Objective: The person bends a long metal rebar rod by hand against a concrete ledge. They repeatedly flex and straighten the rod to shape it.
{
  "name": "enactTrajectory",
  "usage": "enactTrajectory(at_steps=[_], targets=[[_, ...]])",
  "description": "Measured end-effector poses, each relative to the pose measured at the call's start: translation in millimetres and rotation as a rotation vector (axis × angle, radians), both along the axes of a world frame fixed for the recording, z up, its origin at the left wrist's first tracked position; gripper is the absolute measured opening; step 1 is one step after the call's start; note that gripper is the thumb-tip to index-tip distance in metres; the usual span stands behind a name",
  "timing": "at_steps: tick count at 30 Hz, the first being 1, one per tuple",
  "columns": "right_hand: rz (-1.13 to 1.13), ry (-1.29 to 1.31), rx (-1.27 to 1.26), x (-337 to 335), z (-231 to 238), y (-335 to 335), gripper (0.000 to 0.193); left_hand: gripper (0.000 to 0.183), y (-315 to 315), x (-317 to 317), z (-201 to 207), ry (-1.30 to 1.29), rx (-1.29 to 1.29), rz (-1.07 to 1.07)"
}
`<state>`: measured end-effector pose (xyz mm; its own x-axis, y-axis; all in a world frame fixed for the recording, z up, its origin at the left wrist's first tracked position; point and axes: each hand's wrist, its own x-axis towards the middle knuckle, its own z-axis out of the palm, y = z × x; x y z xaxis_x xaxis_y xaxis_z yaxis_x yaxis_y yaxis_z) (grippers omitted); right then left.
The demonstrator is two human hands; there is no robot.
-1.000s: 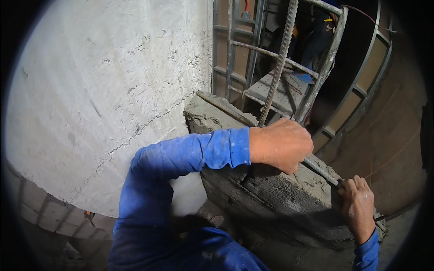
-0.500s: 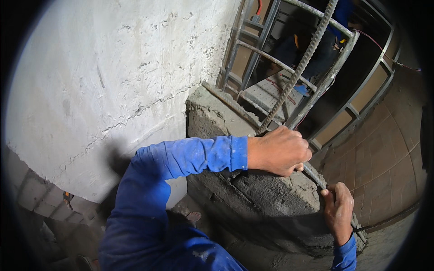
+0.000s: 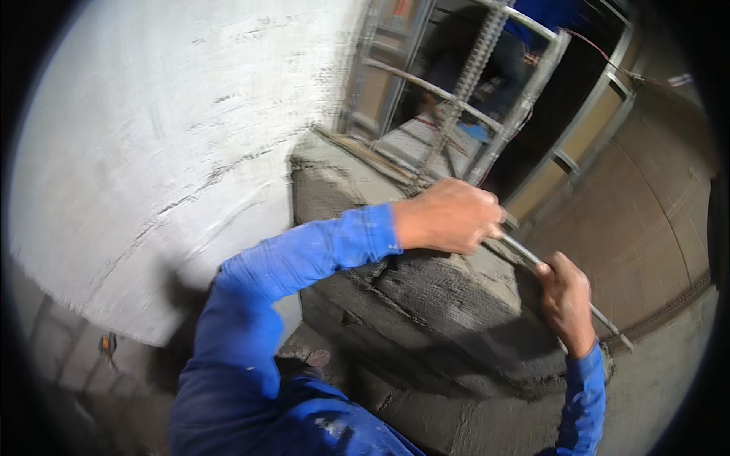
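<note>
My left hand (image 3: pixel 456 216) is closed around a thin metal rod (image 3: pixel 604 323), above the top of a low, freshly rendered block wall (image 3: pixel 449 311). My right hand (image 3: pixel 566 300) grips the same rod further along, its thumb pressed against the metal. The rod slants down to the right, and its far right end sticks out past my right hand. My left fingers hide the other end. Wet-looking grey mortar covers the wall's side and top. Another bar (image 3: pixel 361 156) lies along the back edge of the wall top, left of my left hand.
A ribbed steel bar (image 3: pixel 475 72) rises behind the wall, beside a mortar-splashed metal frame (image 3: pixel 525 106). A person in blue (image 3: pixel 544 23) is partly visible beyond. A white wall (image 3: pixel 190 114) stands on the left. An orange-and-black object (image 3: pixel 108 346) lies low at the left.
Both hands have moved up and slightly left in the picture, with the rod shifting off the wall's front edge. More of its right end now shows. The whole view has shifted too.
</note>
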<state>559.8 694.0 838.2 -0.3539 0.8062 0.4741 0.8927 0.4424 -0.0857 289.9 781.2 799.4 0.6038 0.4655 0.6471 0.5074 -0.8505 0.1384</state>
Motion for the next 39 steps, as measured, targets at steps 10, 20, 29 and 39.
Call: enactTrajectory(at_steps=[10,20,29,39], targets=[[0.094,0.075,0.329,6.4,-27.0,6.8,0.021,0.013,-6.9,8.5,20.1,-0.073,-0.051,-0.151],[0.041,0.130,0.379,3.2,-45.6,8.5,0.012,0.017,-12.3,11.6,6.7,0.051,0.166,0.011],[0.051,0.168,0.421,2.8,-55.4,7.3,0.015,0.020,-16.9,10.5,14.4,0.221,0.173,0.035],[-0.090,0.095,0.420,19.9,-36.4,-1.8,0.029,0.018,-22.1,20.3,24.6,0.113,0.124,-0.034]])
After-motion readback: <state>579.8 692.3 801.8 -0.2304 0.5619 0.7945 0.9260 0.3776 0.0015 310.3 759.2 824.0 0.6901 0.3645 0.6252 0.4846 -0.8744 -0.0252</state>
